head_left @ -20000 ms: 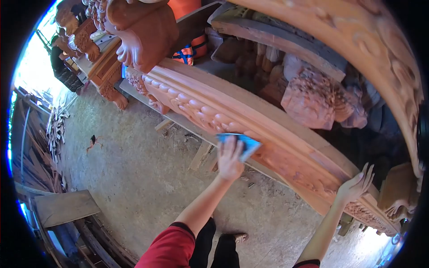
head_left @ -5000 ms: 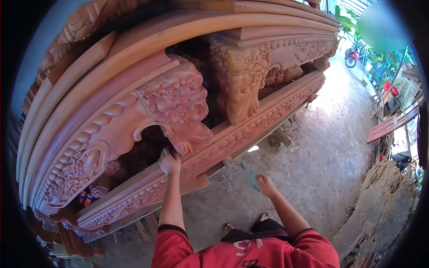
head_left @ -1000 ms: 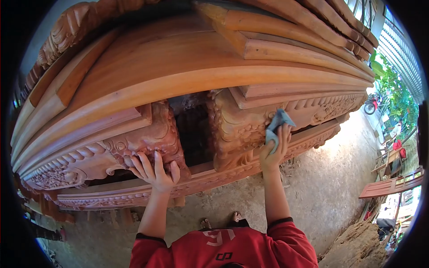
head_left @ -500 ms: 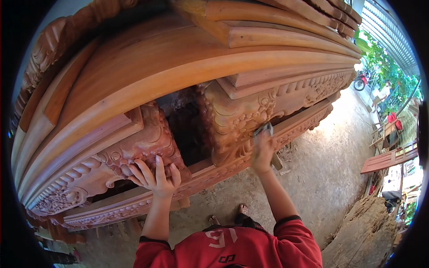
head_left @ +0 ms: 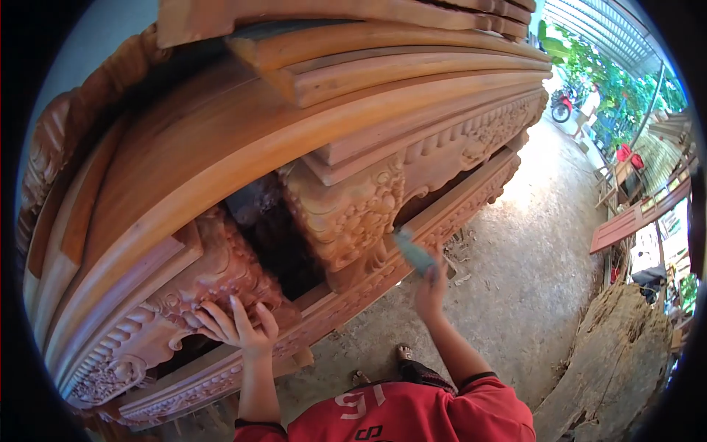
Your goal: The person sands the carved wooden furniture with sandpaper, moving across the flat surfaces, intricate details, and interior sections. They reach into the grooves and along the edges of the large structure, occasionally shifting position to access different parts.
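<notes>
A large carved wooden piece of furniture (head_left: 221,158) with curved mouldings fills the upper left. My left hand (head_left: 247,331) rests on its reddish carved leg block (head_left: 234,272), fingers spread and bent over the relief. Beyond a dark gap stands a second, lighter carved block (head_left: 346,214). In my right hand (head_left: 433,293) is a flat grey-green piece (head_left: 415,254), blurred by motion; I cannot tell its kind. Its far tip is close to the lower carved rail (head_left: 460,210), just right of the second block. The fingers are closed round its near end.
Below lies a concrete floor (head_left: 508,272), where my feet show under the red shirt. A rough slab of wood (head_left: 611,361) lies at the lower right. Wooden panels (head_left: 641,214) lean farther back. A red motorbike (head_left: 563,107) and a person (head_left: 589,107) are in the distance.
My right hand has come down and away from the second carved block, with the grey-green piece now extended beyond the fingers. My left hand stays on the reddish block. The view has shifted.
</notes>
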The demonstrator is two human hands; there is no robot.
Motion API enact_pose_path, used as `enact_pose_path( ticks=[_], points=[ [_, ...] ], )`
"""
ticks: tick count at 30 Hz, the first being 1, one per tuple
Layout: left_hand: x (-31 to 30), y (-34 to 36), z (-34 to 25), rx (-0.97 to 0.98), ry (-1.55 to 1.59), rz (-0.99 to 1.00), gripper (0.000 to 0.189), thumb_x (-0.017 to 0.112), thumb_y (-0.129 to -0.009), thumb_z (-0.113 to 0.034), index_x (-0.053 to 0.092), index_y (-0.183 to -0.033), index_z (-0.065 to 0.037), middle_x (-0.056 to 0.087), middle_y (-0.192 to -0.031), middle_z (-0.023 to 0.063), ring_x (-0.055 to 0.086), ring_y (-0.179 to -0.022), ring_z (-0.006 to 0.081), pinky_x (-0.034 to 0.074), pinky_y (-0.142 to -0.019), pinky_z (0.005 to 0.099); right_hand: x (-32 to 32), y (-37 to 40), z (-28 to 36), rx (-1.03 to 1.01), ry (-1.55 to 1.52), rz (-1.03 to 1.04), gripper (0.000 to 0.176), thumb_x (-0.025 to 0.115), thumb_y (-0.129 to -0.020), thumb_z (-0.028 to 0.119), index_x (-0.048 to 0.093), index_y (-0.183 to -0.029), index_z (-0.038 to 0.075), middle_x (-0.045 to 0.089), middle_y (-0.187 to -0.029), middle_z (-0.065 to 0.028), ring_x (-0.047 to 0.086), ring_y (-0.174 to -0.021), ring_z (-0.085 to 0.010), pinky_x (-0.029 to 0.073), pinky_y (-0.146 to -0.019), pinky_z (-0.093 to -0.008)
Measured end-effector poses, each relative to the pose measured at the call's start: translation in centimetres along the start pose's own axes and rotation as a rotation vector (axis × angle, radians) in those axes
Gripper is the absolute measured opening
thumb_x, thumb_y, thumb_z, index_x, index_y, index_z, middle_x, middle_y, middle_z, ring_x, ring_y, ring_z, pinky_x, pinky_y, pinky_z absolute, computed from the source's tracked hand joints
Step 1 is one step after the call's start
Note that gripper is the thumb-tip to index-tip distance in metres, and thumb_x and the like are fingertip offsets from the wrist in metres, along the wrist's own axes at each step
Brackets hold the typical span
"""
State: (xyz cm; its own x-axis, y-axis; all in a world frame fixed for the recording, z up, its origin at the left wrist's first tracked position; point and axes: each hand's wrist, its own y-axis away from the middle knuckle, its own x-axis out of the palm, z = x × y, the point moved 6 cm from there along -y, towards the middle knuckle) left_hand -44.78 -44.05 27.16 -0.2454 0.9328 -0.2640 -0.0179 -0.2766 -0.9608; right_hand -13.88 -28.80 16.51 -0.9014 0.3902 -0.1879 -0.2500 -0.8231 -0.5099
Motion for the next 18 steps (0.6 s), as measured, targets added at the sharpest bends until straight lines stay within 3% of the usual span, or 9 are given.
enact_pose_path(
  ticks=[2,4,7,9,11,12,13,16,18],
  points=[
    [0.0,0.0,0.0,0.019,0.011,-0.003,0.049,0.049,-0.085,-0.029,0.043,-0.125,-0.002,0.026,-0.136,0.0275,0.016,-0.13,0.0421,0.0,-0.105,0.0494,-3.3,-2.8,-3.1,0.138,-0.006,-0.284,0.032,0.04,-0.093,0.021,0.051,-0.109,-0.004,0.057,-0.102,-0.0131,0.052,-0.095,-0.0197,0.038,-0.085,-0.0294],
    [0.1,0.1,0.0,0.01,0.009,-0.011,0.049,0.05,-0.084,-0.027,0.042,-0.125,-0.002,0.026,-0.136,0.0271,0.016,-0.13,0.0421,-0.001,-0.105,0.0492,-6.7,-6.5,-3.0,0.361,-0.086,-0.329,0.032,0.037,-0.093,0.016,0.045,-0.117,-0.004,0.054,-0.113,-0.0121,0.05,-0.105,-0.0199,0.035,-0.091,-0.0291],
    [-0.1,-0.2,-0.2,-0.049,0.009,-0.004,0.058,0.05,-0.085,-0.028,0.03,-0.132,-0.001,0.025,-0.138,0.0249,0.015,-0.13,0.0412,0.0,-0.104,0.0507,-9.5,-11.3,-2.6,0.211,-0.184,-0.509,0.036,0.039,-0.094,0.021,0.046,-0.117,-0.005,0.056,-0.106,-0.01,0.051,-0.097,-0.0164,0.039,-0.087,-0.0298],
    [-0.2,-0.3,-0.6,-0.219,0.087,0.041,0.073,0.051,-0.084,-0.031,0.013,-0.135,0.003,0.016,-0.14,0.0248,0.011,-0.131,0.0399,0.001,-0.104,0.0521,-8.8,-14.0,0.1,0.073,-0.361,-0.418,0.038,0.038,-0.093,0.021,0.042,-0.121,-0.005,0.051,-0.117,-0.0134,0.048,-0.108,-0.0205,0.036,-0.092,-0.0325],
    [0.0,-0.6,-2.5,-0.212,0.256,-0.049,0.078,0.051,-0.082,-0.033,0.008,-0.136,0.003,0.011,-0.14,0.0277,0.008,-0.131,0.0416,0.002,-0.104,0.0512,-6.9,-16.1,0.2,-0.26,-0.02,-0.362,0.038,0.037,-0.091,0.012,0.037,-0.126,-0.003,0.041,-0.129,-0.0179,0.039,-0.12,-0.0268,0.031,-0.098,-0.0347],
    [0.1,-0.8,-3.6,-0.205,0.422,-0.137,0.083,0.05,-0.081,-0.036,0.003,-0.136,0.003,0.006,-0.139,0.0306,0.006,-0.131,0.0432,0.003,-0.105,0.0502,-5.3,-16.3,2.1,-0.371,0.023,-0.294,0.041,0.038,-0.087,0.006,0.035,-0.128,-0.002,0.036,-0.133,-0.0194,0.034,-0.124,-0.0297,0.028,-0.101,-0.0366],
    [0.5,-1.0,-5.2,-0.203,0.438,-0.092,0.088,0.051,-0.078,-0.036,-0.002,-0.137,0.002,0.001,-0.14,0.0308,0.004,-0.131,0.0431,0.004,-0.105,0.0504,-3.5,-16.5,4.0,-0.482,0.068,-0.227,0.047,0.039,-0.083,0.0,0.033,-0.13,-0.001,0.03,-0.136,-0.0209,0.029,-0.127,-0.0327,0.024,-0.103,-0.0385],
    [3.0,-1.5,-10.5,-0.102,0.488,-0.044,0.086,0.05,-0.078,-0.033,-0.002,-0.137,0.001,-0.001,-0.14,0.0299,0.003,-0.131,0.0426,0.004,-0.105,0.051,0.9,-18.2,2.5,-0.938,0.135,0.062,0.056,0.045,-0.07,-0.006,0.041,-0.126,0.004,0.041,-0.13,-0.017,0.036,-0.123,-0.0326,0.022,-0.103,-0.0437],
    [5.2,-3.2,-13.7,-0.051,0.469,-0.088,0.085,0.051,-0.079,-0.034,0.0,-0.138,-0.001,0.002,-0.141,0.0287,0.004,-0.131,0.0428,0.006,-0.104,0.0533,0.8,-19.8,1.9,-1.019,0.278,0.135,0.052,0.045,-0.07,-0.005,0.049,-0.119,0.01,0.048,-0.125,-0.0097,0.042,-0.119,-0.0247,0.02,-0.103,-0.0456]
  ],
)
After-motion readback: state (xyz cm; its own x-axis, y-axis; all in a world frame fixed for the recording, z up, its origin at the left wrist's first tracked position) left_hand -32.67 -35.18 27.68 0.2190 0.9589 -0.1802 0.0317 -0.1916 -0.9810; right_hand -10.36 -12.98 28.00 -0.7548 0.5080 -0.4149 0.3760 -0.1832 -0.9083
